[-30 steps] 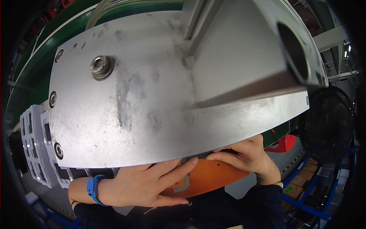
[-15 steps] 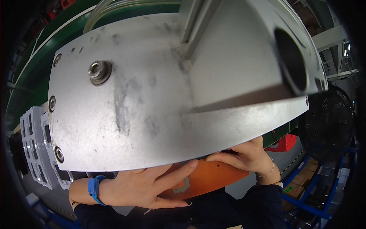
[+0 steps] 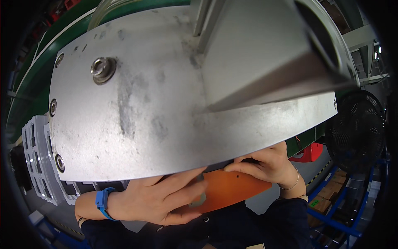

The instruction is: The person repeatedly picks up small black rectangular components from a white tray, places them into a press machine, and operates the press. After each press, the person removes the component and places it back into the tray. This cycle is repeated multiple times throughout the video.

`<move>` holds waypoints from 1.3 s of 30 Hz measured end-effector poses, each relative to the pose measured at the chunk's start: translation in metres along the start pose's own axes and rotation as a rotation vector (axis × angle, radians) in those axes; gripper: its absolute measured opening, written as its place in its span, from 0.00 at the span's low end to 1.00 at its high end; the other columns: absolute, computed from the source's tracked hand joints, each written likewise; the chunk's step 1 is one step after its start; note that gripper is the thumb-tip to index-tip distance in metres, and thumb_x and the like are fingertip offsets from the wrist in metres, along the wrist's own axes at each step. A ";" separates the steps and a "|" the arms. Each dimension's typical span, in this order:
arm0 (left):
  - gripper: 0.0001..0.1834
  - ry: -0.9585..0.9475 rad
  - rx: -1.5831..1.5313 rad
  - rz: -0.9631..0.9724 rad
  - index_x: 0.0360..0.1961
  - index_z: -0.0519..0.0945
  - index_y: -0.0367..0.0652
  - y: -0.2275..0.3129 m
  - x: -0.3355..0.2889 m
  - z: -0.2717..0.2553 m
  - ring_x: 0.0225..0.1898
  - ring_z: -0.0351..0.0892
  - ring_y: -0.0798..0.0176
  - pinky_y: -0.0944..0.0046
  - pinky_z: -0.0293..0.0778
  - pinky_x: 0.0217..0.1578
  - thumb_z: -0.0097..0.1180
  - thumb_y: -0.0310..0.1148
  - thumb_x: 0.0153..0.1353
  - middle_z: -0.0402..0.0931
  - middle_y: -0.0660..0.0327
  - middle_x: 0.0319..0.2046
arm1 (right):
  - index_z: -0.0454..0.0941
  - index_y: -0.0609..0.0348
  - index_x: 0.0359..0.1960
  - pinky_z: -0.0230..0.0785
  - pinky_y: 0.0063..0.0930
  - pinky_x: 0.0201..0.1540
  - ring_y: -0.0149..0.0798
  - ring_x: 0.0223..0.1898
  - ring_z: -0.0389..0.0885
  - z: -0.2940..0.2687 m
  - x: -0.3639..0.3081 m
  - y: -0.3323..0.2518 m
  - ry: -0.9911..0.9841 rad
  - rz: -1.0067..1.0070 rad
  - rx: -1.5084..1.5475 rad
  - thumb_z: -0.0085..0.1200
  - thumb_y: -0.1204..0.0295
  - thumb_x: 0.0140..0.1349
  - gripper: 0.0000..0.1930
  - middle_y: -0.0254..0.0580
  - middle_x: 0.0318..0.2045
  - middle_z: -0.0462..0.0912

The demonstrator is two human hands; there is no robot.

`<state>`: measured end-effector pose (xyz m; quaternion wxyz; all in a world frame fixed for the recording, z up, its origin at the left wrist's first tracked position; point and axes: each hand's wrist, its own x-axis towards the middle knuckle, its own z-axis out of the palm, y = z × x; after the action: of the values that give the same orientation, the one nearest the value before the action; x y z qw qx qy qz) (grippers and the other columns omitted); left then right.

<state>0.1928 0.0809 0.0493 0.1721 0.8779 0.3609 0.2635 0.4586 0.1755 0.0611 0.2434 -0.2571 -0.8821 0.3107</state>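
A large grey metal machine plate fills the upper view and hides what lies under its near edge. Below that edge an orange board with a small dark hole sticks out toward me. My left hand, wearing a blue wristband, lies over the board's left end. Its fingers are bent around a small pale piece, mostly covered. At the board's far right edge is my right hand, thumb and fingers closed together. Its fingertips go partly under the metal plate, next to something dark that I cannot make out.
An upright metal housing rises from the machine plate. White slotted trays stand at the left. On the right are a black fan, a red container and a blue rack with boxes.
My left hand's outstretched finger has bent in and its fingers have drawn up toward the machine plate's edge. The right hand stays nearly in place. The view has shifted slightly.
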 end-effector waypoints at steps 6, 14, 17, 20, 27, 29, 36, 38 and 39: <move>0.18 0.105 -0.093 0.000 0.37 0.81 0.45 -0.003 -0.004 0.002 0.56 0.73 0.45 0.47 0.65 0.59 0.59 0.48 0.55 0.79 0.50 0.51 | 0.77 0.56 0.24 0.73 0.29 0.44 0.38 0.43 0.81 0.000 0.004 -0.002 0.018 -0.001 0.018 0.72 0.69 0.46 0.13 0.39 0.42 0.84; 0.12 0.223 -0.084 -0.046 0.34 0.76 0.47 0.000 -0.002 0.006 0.51 0.78 0.49 0.62 0.74 0.43 0.61 0.36 0.48 0.79 0.52 0.48 | 0.76 0.56 0.24 0.73 0.31 0.46 0.39 0.45 0.81 0.001 0.003 -0.001 0.016 -0.002 0.027 0.73 0.69 0.45 0.13 0.39 0.41 0.84; 0.11 0.168 -0.061 -0.036 0.34 0.77 0.48 0.001 -0.002 0.005 0.53 0.75 0.48 0.57 0.69 0.49 0.59 0.39 0.50 0.79 0.53 0.51 | 0.76 0.56 0.23 0.73 0.31 0.46 0.38 0.45 0.81 0.001 0.003 -0.001 0.013 0.002 0.029 0.73 0.69 0.45 0.14 0.39 0.41 0.84; 0.13 0.058 -0.037 -0.028 0.32 0.78 0.49 0.001 -0.004 0.004 0.58 0.69 0.44 0.44 0.61 0.62 0.57 0.46 0.54 0.79 0.54 0.53 | 0.76 0.56 0.23 0.73 0.30 0.45 0.38 0.45 0.81 0.001 0.002 0.000 0.015 0.002 0.026 0.73 0.69 0.45 0.14 0.38 0.41 0.84; 0.17 -0.060 0.005 -0.054 0.34 0.82 0.50 0.003 0.001 0.001 0.62 0.65 0.44 0.42 0.54 0.65 0.56 0.51 0.55 0.78 0.60 0.57 | 0.76 0.56 0.23 0.73 0.31 0.46 0.39 0.46 0.81 0.000 0.002 0.000 0.010 0.006 0.030 0.73 0.69 0.45 0.14 0.39 0.41 0.84; 0.17 -0.063 0.005 -0.057 0.34 0.81 0.49 0.004 0.001 0.001 0.62 0.65 0.44 0.42 0.54 0.65 0.56 0.51 0.55 0.78 0.60 0.57 | 0.76 0.55 0.23 0.73 0.31 0.46 0.39 0.46 0.81 0.001 0.002 0.001 0.011 0.003 0.035 0.73 0.69 0.45 0.14 0.39 0.41 0.84; 0.15 -0.039 0.006 -0.040 0.35 0.80 0.48 0.004 0.004 -0.004 0.61 0.68 0.47 0.47 0.65 0.58 0.61 0.44 0.49 0.73 0.60 0.62 | 0.75 0.55 0.23 0.71 0.32 0.45 0.40 0.44 0.80 0.001 0.003 -0.001 0.021 -0.038 0.002 0.73 0.70 0.45 0.14 0.39 0.42 0.83; 0.16 -0.033 0.013 -0.032 0.36 0.80 0.48 0.005 0.003 -0.004 0.61 0.68 0.45 0.44 0.63 0.60 0.60 0.45 0.50 0.75 0.59 0.60 | 0.75 0.54 0.24 0.70 0.32 0.45 0.41 0.44 0.79 0.002 0.003 0.000 0.032 -0.054 -0.008 0.73 0.69 0.45 0.14 0.38 0.42 0.83; 0.17 -0.025 0.012 -0.023 0.37 0.80 0.48 0.003 0.002 -0.001 0.60 0.68 0.44 0.43 0.61 0.61 0.59 0.46 0.52 0.76 0.58 0.59 | 0.74 0.54 0.24 0.70 0.32 0.45 0.41 0.43 0.79 0.002 0.002 0.000 0.029 -0.043 -0.013 0.73 0.69 0.45 0.14 0.38 0.43 0.83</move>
<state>0.1952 0.0808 0.0527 0.1746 0.8778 0.3705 0.2483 0.4556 0.1759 0.0606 0.2608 -0.2442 -0.8858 0.2960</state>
